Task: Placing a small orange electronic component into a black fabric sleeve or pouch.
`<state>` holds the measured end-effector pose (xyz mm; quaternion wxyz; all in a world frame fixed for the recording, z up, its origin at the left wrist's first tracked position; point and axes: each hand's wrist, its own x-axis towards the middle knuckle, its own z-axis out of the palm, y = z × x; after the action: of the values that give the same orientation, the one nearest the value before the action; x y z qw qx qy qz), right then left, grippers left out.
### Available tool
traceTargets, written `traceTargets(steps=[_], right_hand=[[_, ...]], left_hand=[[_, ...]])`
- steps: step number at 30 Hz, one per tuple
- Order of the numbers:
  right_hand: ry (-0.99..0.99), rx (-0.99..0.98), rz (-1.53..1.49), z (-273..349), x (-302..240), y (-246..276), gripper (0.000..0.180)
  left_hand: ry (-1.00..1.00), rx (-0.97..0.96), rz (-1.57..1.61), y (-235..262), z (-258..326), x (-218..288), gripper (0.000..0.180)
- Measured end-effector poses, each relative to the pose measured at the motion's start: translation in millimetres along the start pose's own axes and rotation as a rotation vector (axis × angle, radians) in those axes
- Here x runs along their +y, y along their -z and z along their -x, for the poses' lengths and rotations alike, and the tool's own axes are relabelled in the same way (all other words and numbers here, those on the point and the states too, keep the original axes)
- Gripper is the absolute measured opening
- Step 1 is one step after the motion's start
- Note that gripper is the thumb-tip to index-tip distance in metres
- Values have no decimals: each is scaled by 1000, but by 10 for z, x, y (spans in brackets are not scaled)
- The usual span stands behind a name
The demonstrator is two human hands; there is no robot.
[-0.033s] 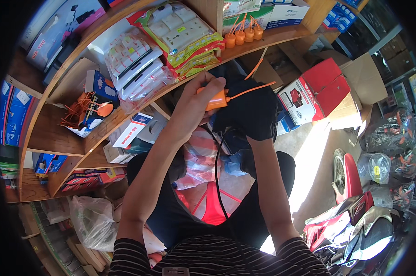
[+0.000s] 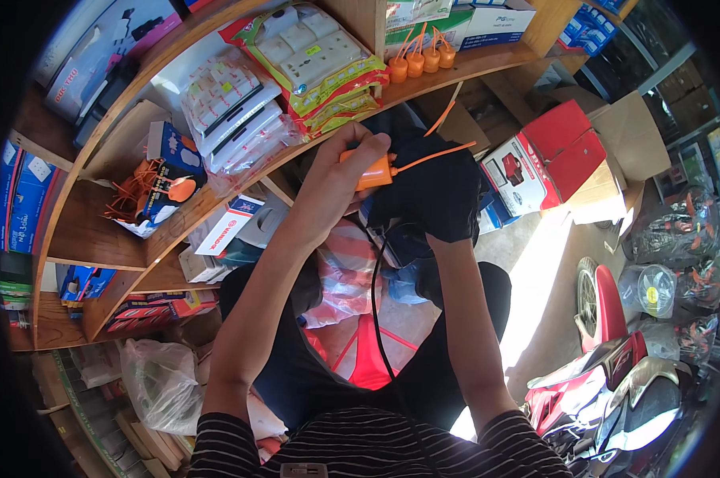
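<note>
Between the thumb and fingers of my left hand (image 2: pixel 332 183) is an orange lamp holder (image 2: pixel 374 171), a short cylinder with thin orange wires reaching out to the right. Black cloth (image 2: pixel 427 179) covers my right hand completely, right beside the lamp holder; only my right forearm (image 2: pixel 462 295) shows below it, so those fingers are hidden. Similar orange lamp holders (image 2: pixel 415 65) stand in a row on the wooden shelf ahead, wires pointing up.
Packaged white power strips (image 2: pixel 312 56) lie stacked on the curved shelf (image 2: pixel 172 239). An open box (image 2: pixel 164 187) at left contains more orange pieces. To the right are a red and white carton (image 2: pixel 523 175) and a parked motorbike (image 2: pixel 615 374). A black cable (image 2: pixel 376 311) hangs between my knees.
</note>
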<state>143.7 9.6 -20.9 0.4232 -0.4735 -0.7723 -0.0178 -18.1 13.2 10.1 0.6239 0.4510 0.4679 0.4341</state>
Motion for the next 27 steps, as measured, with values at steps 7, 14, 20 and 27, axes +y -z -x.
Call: traceTargets(steps=[7, 14, 20, 27], right_hand=[[-459, 345, -585, 204, 389, -142, 25], [-426, 255, -465, 211, 250, -331, 15], [-14, 1, 40, 60, -162, -169, 14], [-173, 26, -530, 154, 214, -219, 19]], left_hand=[[-71, -118, -115, 59, 5, -60, 20], [-206, 153, 100, 42, -27, -60, 28], [-542, 230, -322, -57, -97, -217, 33], [-395, 59, -305, -55, -30, -161, 28]])
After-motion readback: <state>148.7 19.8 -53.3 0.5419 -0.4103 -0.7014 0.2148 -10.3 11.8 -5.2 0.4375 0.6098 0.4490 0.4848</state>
